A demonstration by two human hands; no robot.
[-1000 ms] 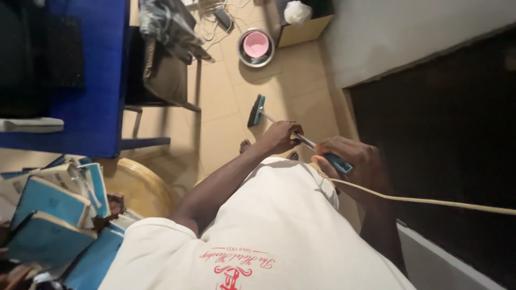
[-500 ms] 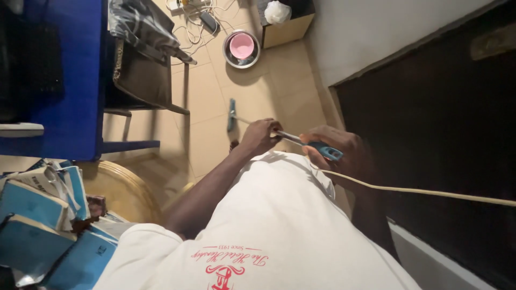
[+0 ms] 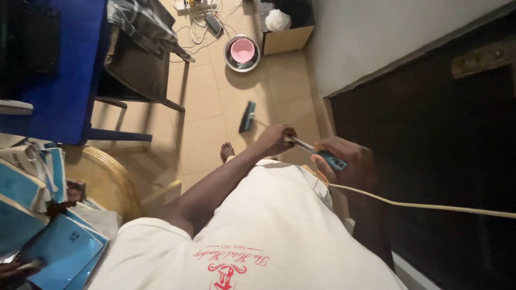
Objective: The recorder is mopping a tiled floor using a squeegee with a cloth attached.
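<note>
I hold a broom with a metal shaft (image 3: 301,143) in both hands. My left hand (image 3: 277,138) grips the shaft lower down. My right hand (image 3: 346,161) is closed around the teal grip (image 3: 332,160) at the top end. The teal brush head (image 3: 247,116) rests on the tan tiled floor (image 3: 204,107), out in front of my bare foot (image 3: 227,151). My cream shirt with a red print (image 3: 269,225) fills the lower middle of the view.
A dark chair (image 3: 134,64) stands beside a blue table (image 3: 70,80) at the left. A metal bowl with a pink lid (image 3: 242,52), cables and a box lie at the far wall. Blue books (image 3: 48,225) pile at lower left. A dark door (image 3: 430,134) is on the right; a cream cord (image 3: 430,206) crosses it.
The brush head has swung to the right and slightly away across the tiles. Both hands kept their grip, and my foot has come into view.
</note>
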